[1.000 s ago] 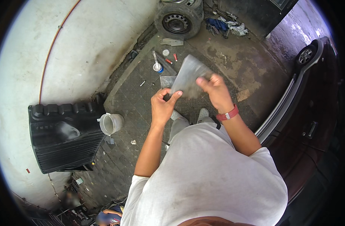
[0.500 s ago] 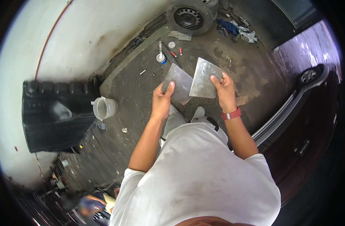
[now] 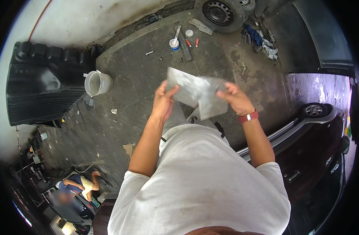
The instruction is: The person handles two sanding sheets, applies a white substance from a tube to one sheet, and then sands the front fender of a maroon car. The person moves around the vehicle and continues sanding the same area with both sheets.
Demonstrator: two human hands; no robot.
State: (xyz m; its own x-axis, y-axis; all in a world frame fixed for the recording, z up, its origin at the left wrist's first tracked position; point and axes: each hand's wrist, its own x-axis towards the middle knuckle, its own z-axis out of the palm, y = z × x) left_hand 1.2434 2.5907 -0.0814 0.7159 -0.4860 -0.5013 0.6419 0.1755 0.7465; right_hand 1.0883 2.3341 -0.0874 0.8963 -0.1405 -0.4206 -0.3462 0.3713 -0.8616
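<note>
Before my waist, my left hand [image 3: 164, 101] grips the edge of a flat grey metal plate [image 3: 182, 87], thumb on top and fingers beneath. My right hand [image 3: 239, 101], with a red band on its wrist, pinches a second metal plate [image 3: 213, 107] by its outer side. The two plates overlap along their inner edges, and both are smeared by motion. On the floor beyond them stands a small blue-and-white tin [image 3: 174, 45] of pale paste with a spreader stick [image 3: 177, 33] in it. Two red tubes [image 3: 193, 42] lie beside a dark long block [image 3: 184, 47].
A white bucket [image 3: 98, 83] stands at the left by a large black moulded plastic panel [image 3: 46, 84]. Wheels [image 3: 218, 15] and rags [image 3: 261, 41] lie at the far side. A dark red car [image 3: 305, 152] fills the right. At lower left sits another person [image 3: 75, 186].
The plates, apart and steady before, have come together and overlap. My left plate has tilted and catches more light. The whole view has turned, bringing more of the car and the seated person in.
</note>
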